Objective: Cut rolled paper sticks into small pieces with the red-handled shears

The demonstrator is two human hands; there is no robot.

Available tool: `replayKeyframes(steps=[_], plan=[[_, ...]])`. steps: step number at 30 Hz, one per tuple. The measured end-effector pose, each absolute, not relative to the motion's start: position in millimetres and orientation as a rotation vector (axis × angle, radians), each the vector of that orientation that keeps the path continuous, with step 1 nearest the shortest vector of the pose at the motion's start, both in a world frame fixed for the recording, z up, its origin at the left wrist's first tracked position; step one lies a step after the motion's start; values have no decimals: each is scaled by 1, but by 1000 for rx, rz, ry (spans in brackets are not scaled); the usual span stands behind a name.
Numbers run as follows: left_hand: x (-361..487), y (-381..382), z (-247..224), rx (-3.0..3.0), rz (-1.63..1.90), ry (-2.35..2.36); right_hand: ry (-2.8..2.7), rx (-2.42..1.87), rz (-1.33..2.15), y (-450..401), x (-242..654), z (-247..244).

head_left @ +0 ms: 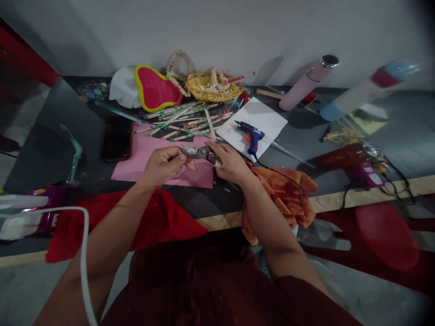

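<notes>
Pruners (202, 152) apparently half-hidden in right hand (233, 164)

— What stands near the grey wall (238, 31)?
— A pink tumbler (302, 88), a pale bottle (355, 93) with a red band and blue base, and farther left a yellow wicker basket (204, 96) holding pale strands
— And along the front edge of the dark table (36, 133)?
— A rumpled orange towel (288, 199) overhanging it, and a red cloth (165, 219) draped over as well
— Anything else?
— A smartphone (117, 139) lying flat, a white cable (84, 253) curving across the lower left, and a red plastic chair (387, 235) down at the right
</notes>
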State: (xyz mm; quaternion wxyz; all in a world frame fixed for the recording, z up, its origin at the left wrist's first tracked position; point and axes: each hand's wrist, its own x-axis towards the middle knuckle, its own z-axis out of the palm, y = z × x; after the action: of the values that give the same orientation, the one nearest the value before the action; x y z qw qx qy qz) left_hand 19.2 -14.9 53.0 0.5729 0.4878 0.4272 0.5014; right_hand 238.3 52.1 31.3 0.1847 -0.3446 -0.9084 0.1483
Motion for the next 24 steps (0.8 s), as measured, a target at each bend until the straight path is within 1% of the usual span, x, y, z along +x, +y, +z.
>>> replayKeyframes(steps=[9, 13, 18, 24], plan=[[19, -16, 52, 1101, 1204, 990, -2578, -1156, 279, 42, 238, 44], [22, -14, 49, 1186, 1296, 1099, -2536, -1197, 276, 43, 236, 40], [24, -13, 49, 1335, 1356, 1289, -2499, -1130, 294, 50, 236, 29], [20, -13, 48, 1178, 1246, 1097, -2556, -1005, 384, 55, 240, 27]])
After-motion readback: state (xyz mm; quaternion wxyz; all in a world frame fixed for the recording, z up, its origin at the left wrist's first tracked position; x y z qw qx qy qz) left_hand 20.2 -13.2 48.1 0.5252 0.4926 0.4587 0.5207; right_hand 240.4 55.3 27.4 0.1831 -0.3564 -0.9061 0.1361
